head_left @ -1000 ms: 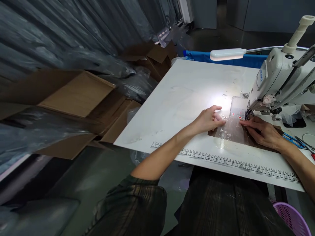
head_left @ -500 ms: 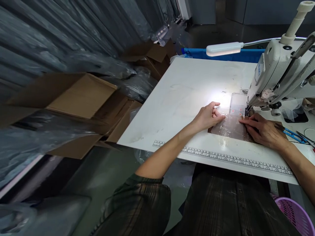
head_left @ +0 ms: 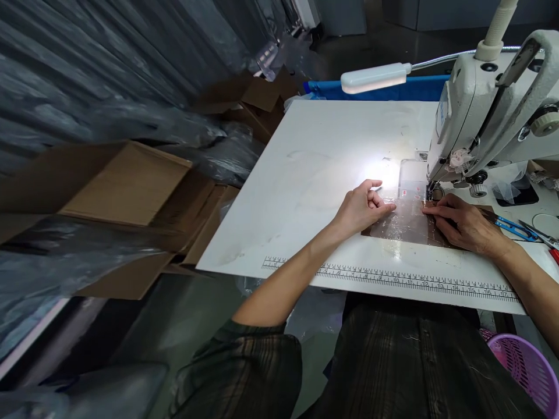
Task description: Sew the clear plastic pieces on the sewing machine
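A clear plastic sheet (head_left: 408, 224) with small red marks on it lies over brown material under the sewing machine's needle area (head_left: 431, 191). My left hand (head_left: 362, 203) is at the sheet's left side, its thumb on the plastic and its other fingers partly curled; it seems to pinch the edge. My right hand (head_left: 463, 224) rests palm down on the right side, fingers stretched out toward the presser foot, the index fingertip on the sheet. The thumb of the right hand is partly hidden.
The sewing machine (head_left: 463, 110) stands at right, with a lamp (head_left: 375, 78) shining on the white table (head_left: 305, 145). Blue thread snips (head_left: 515, 228) lie beyond my right hand. A ruler strip (head_left: 393, 278) runs along the front edge. Cardboard boxes (head_left: 131, 186) stand left, a purple basket (head_left: 524, 366) below right.
The whole view has shifted slightly, so the table and machine sit further left in the picture. Both hands keep nearly the same places on the plastic sheet.
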Motion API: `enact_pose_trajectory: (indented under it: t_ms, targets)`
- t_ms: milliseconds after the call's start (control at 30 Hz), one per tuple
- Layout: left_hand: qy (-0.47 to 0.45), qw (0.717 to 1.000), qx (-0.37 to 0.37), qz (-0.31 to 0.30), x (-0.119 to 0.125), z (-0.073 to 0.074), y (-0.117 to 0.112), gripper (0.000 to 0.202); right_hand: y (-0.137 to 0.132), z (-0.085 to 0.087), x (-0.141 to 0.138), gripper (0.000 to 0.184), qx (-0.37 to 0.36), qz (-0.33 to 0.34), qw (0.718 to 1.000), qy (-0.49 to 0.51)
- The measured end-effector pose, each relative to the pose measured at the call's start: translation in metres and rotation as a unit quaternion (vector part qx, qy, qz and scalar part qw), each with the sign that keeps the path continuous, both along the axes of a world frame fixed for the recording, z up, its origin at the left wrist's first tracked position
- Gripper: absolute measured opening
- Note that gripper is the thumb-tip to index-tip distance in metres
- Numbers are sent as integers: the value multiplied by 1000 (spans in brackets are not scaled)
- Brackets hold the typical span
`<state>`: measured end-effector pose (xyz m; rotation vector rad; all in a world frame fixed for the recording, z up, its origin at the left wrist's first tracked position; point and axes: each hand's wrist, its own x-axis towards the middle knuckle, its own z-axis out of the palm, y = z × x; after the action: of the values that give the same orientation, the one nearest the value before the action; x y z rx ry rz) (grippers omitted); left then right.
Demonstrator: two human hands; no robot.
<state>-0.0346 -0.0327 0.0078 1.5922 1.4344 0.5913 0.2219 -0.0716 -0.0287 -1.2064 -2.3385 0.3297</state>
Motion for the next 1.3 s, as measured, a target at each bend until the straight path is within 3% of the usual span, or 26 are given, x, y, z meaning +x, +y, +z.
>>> enact_pose_trajectory:
  t_ms: [300,500,733,833,933,1000,1067,1167,1300]
  targets:
    - [8,1000,25,4,0,-7,1,61,-3,11,2,36,6,7,1000,2]
    - [13,999,30,3,1,-4,-1,61,-8,29,8,36,-62,76,995,2]
    - [13,998,51,-17,-3,-10,0,59,-10,20,7,36,-53,89,994,-39]
    - [43,991,124,-37,-6,-18,3,50,-11,17,8,36,-36,86,995,-47]
    - [116,936,323,-76,-5,-25,8,31,-11,17,8,36,-21,93,994,-43]
    - [158,864,450,-164,0,-28,12,27,-11,16,8,36,-17,94,995,-42]
    - [194,788,521,-266,8,-28,17,31,-12,17,8,35,-17,86,995,-45]
    - [266,720,538,-348,24,-26,22,34,-12,18,8,34,-24,80,995,-56]
    - [340,698,496,-389,38,-22,29,36,-12,19,7,35,-16,77,995,-59]
